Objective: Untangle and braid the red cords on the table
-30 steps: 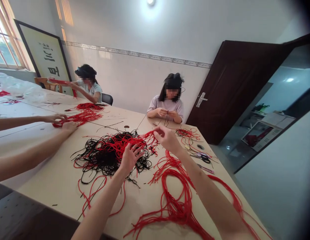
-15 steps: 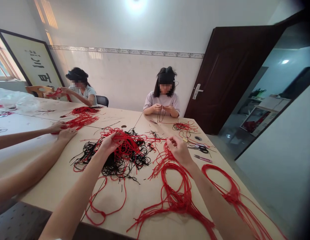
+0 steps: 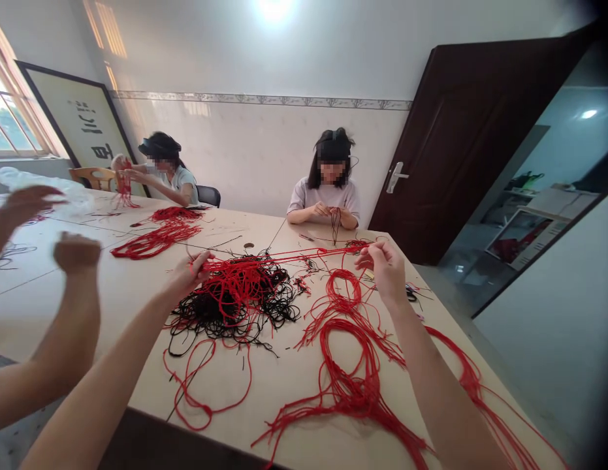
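Observation:
Several red cords [image 3: 304, 254] are stretched taut between my two hands, above a tangled pile of red and black cords [image 3: 238, 294]. My left hand [image 3: 192, 274], at the pile's left side, is closed around one end of them. To the right, my right hand [image 3: 384, 266] pinches the other end between thumb and fingers, held above the table. Under and in front of my right hand lie looped red cord bundles, a smaller one [image 3: 343, 295] and a larger one [image 3: 350, 375]. Another red bundle [image 3: 467, 375] is partly hidden by my right forearm.
At my left, a co-worker's hands [image 3: 77, 253] are raised over the table [image 3: 274, 418], near a red cord bundle [image 3: 154, 240]. Two people sit across, handling cords. Scissors [image 3: 410, 294] lie partly hidden behind my right wrist. A loose red cord [image 3: 206, 410] lies near the front edge.
My hands have moved apart, left hand leftward and right hand rightward and up, drawing the red cords out longer. The co-worker's hands have lifted off the red bundle at left.

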Action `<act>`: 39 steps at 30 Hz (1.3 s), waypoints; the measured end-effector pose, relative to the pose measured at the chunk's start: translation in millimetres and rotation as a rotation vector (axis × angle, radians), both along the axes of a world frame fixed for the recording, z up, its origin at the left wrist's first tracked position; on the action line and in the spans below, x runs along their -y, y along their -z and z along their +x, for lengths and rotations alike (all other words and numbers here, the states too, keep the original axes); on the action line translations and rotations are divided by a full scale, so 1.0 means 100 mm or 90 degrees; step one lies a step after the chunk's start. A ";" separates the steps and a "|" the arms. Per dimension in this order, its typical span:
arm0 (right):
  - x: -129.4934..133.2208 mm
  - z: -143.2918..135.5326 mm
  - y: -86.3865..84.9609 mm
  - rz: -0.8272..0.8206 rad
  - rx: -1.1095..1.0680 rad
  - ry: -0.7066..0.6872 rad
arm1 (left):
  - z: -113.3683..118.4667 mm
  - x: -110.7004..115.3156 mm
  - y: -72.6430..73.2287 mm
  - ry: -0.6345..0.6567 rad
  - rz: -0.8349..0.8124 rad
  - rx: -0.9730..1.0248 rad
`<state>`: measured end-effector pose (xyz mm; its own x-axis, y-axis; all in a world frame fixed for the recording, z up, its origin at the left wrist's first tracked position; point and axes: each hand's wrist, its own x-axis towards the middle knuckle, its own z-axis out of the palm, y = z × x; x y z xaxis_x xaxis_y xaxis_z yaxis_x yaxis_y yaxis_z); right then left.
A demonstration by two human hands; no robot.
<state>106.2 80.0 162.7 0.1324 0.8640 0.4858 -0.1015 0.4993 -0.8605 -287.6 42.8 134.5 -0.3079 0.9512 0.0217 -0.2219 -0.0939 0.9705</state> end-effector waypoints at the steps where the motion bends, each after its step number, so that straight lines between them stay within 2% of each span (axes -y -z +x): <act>1: 0.01 0.00 -0.03 -0.002 -0.030 -0.024 | -0.03 0.00 -0.02 0.000 0.002 -0.014; 7: 0.12 0.00 -0.25 -0.019 -0.176 -0.103 | -0.13 -0.09 -0.11 -0.016 0.021 -0.085; 14: 0.25 0.06 -0.50 0.001 -0.303 -0.046 | -0.15 -0.13 -0.25 0.004 0.057 -0.107; 19: 0.23 0.09 -0.55 0.040 -0.342 0.001 | -0.23 -0.12 -0.39 -0.017 0.106 -0.042; 22: 0.17 0.05 -0.50 0.053 -0.328 -0.016 | -0.32 -0.11 -0.44 -0.046 0.109 -0.005; 25: 0.11 -0.09 -0.38 0.027 -0.259 -0.081 | -0.40 -0.10 -0.47 -0.074 0.111 0.024; 29: 0.00 -0.45 -0.22 -0.048 -0.108 -0.197 | -0.41 -0.11 -0.49 -0.094 0.137 0.023; 32: -0.14 -0.75 -0.13 -0.049 0.048 -0.211 | -0.41 -0.17 -0.47 -0.121 0.161 -0.020; 35: -0.33 -1.02 -0.01 -0.058 0.234 -0.163 | -0.43 -0.21 -0.33 -0.125 0.120 -0.102; 39: -0.50 -1.26 0.29 -0.089 0.390 -0.151 | -0.43 -0.11 0.06 -0.126 0.001 -0.231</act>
<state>-19.6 130.5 134.1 -0.3321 0.8963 0.2937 0.3327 0.4027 -0.8527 -330.5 54.3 128.5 -0.4572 0.8741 0.1642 0.1569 -0.1025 0.9823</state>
